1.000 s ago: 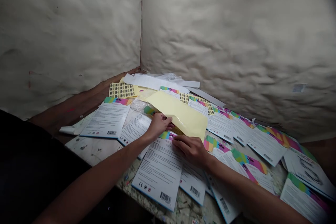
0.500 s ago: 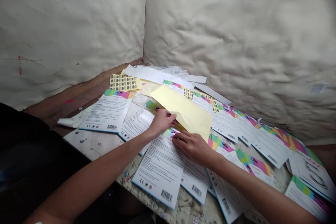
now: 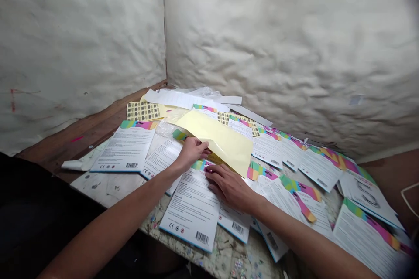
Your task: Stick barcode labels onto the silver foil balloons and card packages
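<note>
My left hand point(image 3: 190, 151) pinches the near edge of a pale yellow backing sheet point(image 3: 222, 139) that curls up over the pile. Just in front of it, my right hand point(image 3: 229, 187) lies with fingers pressed flat on the top of a white printed packaging card point(image 3: 191, 207), close to its rainbow-coloured strip. What the fingertips touch under the yellow sheet is hidden. Both forearms reach in from the lower edge of the view.
Several more white cards with rainbow strips and barcodes point(image 3: 314, 165) overlap across the table to the right. A yellow sheet of small black-printed stickers point(image 3: 144, 111) lies at the back left, white paper strips point(image 3: 190, 99) behind it. Cream walls meet in a corner.
Both hands stay at the yellow sheet and card, barely shifting. The camera has turned a little to the right, so the whole pile sits further left in view.
</note>
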Demonstrator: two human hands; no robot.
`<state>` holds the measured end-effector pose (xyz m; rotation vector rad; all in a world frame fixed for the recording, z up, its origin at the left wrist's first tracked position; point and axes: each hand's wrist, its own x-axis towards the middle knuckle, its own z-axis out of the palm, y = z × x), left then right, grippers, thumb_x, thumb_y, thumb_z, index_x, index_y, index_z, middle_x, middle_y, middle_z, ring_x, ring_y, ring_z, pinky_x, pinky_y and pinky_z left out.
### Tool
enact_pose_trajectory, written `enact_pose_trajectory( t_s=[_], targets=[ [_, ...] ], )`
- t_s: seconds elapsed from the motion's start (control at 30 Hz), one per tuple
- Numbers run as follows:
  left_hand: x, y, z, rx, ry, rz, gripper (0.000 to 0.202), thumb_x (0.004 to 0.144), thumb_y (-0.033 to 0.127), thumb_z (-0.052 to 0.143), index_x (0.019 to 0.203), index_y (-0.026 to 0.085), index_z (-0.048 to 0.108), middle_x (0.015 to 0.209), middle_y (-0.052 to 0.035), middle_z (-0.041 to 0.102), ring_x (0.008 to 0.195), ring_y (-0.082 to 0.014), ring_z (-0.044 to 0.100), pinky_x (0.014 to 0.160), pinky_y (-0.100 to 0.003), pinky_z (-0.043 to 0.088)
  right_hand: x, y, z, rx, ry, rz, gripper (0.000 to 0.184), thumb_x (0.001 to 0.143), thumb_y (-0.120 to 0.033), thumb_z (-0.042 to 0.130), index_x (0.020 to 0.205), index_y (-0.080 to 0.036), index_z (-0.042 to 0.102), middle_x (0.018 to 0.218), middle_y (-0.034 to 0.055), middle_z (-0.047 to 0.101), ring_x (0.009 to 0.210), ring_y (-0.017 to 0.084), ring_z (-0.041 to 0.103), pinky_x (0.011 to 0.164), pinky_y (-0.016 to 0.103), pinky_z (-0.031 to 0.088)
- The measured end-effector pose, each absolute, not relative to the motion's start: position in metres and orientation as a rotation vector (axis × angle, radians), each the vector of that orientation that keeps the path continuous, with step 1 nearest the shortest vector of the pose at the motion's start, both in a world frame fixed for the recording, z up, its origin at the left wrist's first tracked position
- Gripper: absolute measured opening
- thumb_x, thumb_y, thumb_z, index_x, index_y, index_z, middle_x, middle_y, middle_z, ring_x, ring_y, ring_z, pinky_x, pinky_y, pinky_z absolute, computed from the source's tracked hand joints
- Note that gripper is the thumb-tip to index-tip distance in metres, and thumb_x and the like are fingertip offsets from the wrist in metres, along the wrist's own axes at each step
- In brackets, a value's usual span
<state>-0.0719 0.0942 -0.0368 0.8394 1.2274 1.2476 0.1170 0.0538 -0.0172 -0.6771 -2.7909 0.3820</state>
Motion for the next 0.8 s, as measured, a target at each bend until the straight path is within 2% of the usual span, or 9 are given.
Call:
enact_pose_trajectory(
  t_s=[0.07, 0.1, 0.27, 0.4, 0.53, 0.7, 0.8],
  targets=[
    [-0.073, 0.093, -0.033, 0.837, 1.217, 1.255, 0.026, 0.068, 0.033, 0.079, 0.07, 0.009, 0.069, 0.07, -0.0125, 0.072, 0.07, -0.0226, 0.071, 0.061, -0.026, 0.057, 0.122, 0.048, -0.019, -0.694, -2.668, 0.413, 0.009, 0.094, -0.022, 0.053, 0.101, -0.02, 0.058, 0.124, 0.0108, 0.059, 0.113, 0.022, 0.057, 0.094, 0.039, 0.052],
    [-0.073, 0.093, -0.031, 0.835, 1.211, 1.259, 0.027, 0.067, 0.033, 0.08, 0.071, 0.009, 0.068, 0.07, -0.0124, 0.072, 0.069, -0.0219, 0.071, 0.061, -0.026, 0.057, 0.126, 0.044, -0.019, -0.717, -2.616, 0.41, 0.007, 0.093, -0.022, 0.054, 0.099, -0.02, 0.058, 0.125, 0.0112, 0.059, 0.115, 0.022, 0.056, 0.095, 0.039, 0.051],
    [-0.073, 0.093, -0.026, 0.812, 1.192, 1.275, 0.027, 0.062, 0.031, 0.082, 0.069, 0.008, 0.068, 0.068, -0.0104, 0.072, 0.065, -0.0188, 0.07, 0.058, -0.023, 0.058, 0.178, 0.013, -0.004, -0.942, -2.427, 0.295, 0.027, 0.093, -0.021, 0.054, 0.12, -0.023, 0.057, 0.13, 0.0125, 0.057, 0.119, 0.024, 0.056, 0.095, 0.041, 0.053],
    [-0.074, 0.091, -0.022, 0.81, 1.161, 1.317, 0.027, 0.061, 0.028, 0.082, 0.075, 0.009, 0.071, 0.076, -0.0075, 0.073, 0.068, -0.0171, 0.069, 0.058, -0.021, 0.058, 0.243, -0.016, 0.003, -1.241, -2.19, 0.061, 0.024, 0.094, -0.025, 0.053, 0.117, -0.025, 0.06, 0.125, 0.0107, 0.061, 0.116, 0.026, 0.058, 0.095, 0.045, 0.053],
    [-0.075, 0.09, -0.016, 0.796, 1.126, 1.37, 0.026, 0.058, 0.026, 0.083, 0.076, 0.01, 0.071, 0.075, -0.0037, 0.073, 0.067, -0.015, 0.068, 0.059, -0.019, 0.058, 0.288, -0.06, -0.018, -1.59, -2.011, -0.043, 0.024, 0.093, -0.029, 0.054, 0.114, -0.025, 0.063, 0.117, 0.0097, 0.066, 0.109, 0.029, 0.062, 0.09, 0.049, 0.055],
    [-0.071, 0.094, 0.0, 0.718, 0.969, 1.542, 0.026, 0.057, 0.017, 0.082, 0.08, 0.014, 0.071, 0.081, 0.0007, 0.074, 0.074, -0.0141, 0.069, 0.068, -0.02, 0.06, 0.296, -0.102, -0.053, -1.71, -2.055, 0.006, 0.046, 0.089, -0.033, 0.06, 0.134, -0.023, 0.052, 0.138, 0.0106, 0.054, 0.126, 0.03, 0.051, 0.102, 0.051, 0.049],
    [-0.062, 0.09, 0.013, 0.707, 0.922, 1.556, 0.023, 0.058, 0.014, 0.08, 0.079, 0.015, 0.071, 0.079, 0.0017, 0.073, 0.073, -0.013, 0.068, 0.068, -0.02, 0.06, 0.3, -0.1, -0.059, -1.73, -2.03, 0.063, 0.047, 0.091, -0.033, 0.057, 0.136, -0.022, 0.051, 0.142, 0.0099, 0.05, 0.132, 0.029, 0.046, 0.107, 0.051, 0.044]
  ],
)
